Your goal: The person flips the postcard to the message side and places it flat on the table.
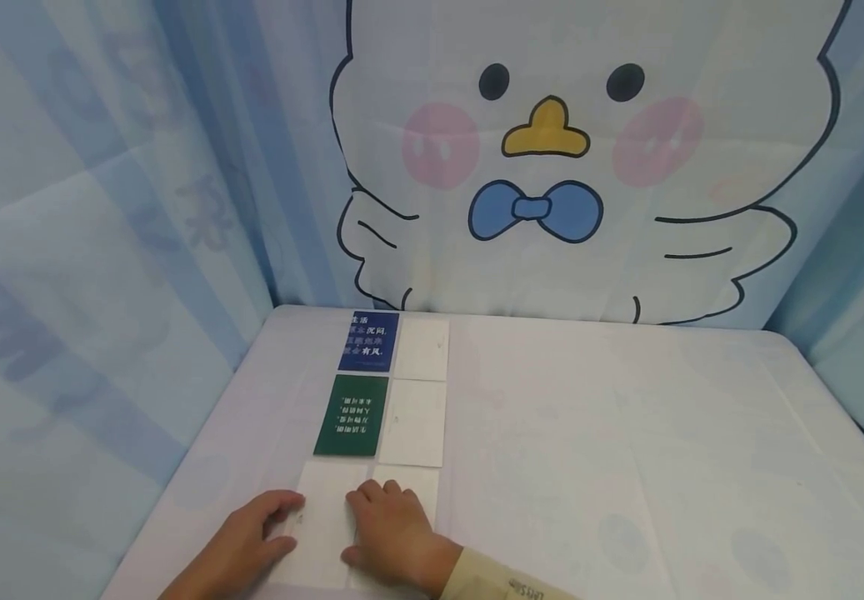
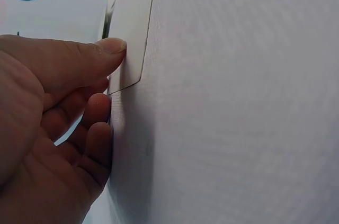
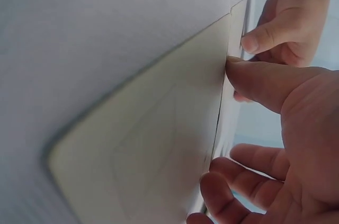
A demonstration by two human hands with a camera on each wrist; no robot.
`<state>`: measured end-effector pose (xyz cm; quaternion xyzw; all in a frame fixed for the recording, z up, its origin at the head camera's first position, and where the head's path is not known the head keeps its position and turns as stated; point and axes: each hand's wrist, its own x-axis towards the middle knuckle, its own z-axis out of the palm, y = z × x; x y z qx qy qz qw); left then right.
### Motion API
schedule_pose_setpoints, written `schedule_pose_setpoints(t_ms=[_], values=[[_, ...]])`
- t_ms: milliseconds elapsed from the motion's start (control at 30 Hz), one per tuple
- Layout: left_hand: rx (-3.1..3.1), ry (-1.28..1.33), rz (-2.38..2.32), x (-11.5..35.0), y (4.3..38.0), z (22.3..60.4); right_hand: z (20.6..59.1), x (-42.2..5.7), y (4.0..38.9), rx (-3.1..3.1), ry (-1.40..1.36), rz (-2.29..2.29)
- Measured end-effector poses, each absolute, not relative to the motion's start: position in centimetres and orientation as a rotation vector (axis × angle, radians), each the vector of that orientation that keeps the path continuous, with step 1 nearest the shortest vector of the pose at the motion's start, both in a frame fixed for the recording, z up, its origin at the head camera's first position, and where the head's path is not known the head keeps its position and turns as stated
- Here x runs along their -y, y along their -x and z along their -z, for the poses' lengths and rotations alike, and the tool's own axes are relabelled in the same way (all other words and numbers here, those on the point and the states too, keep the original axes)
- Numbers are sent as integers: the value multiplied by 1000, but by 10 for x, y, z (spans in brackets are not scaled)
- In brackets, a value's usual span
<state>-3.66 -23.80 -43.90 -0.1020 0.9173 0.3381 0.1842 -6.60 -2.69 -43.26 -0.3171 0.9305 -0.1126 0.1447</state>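
Two white cards lie side by side at the front of the table, the left one (image 1: 319, 529) between my hands. My left hand (image 1: 244, 537) is at its left edge, thumb and fingertips touching it. My right hand (image 1: 394, 533) is over the right white card (image 1: 422, 487) and covers much of it. In the right wrist view, my right thumb (image 3: 259, 78) and fingertips rest along the line where these cards meet. My left thumb (image 2: 108, 54) lies near a card corner in the left wrist view.
Beyond my hands lie a green card (image 1: 351, 392) and a blue card (image 1: 379, 333), both with white lettering. Beside them are two more white cards, a nearer one (image 1: 412, 425) and a farther one (image 1: 422, 350). A curtain with a cartoon figure (image 1: 536, 275) rises behind the white-covered table (image 1: 589, 467).
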Motion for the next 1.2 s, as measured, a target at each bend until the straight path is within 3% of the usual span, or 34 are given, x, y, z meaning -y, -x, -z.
schedule_pose_setpoints(t_ms=[433, 767, 1200], values=[[-2788, 84, -969, 240, 41, 425, 416, 8, 74, -2738, 872, 656], [-2862, -174, -920, 244, 94, 412, 396, -10, 132, -2823, 884, 593], [-2706, -48, -1005, 243, 154, 435, 415, -3, 172, -2746, 825, 557]])
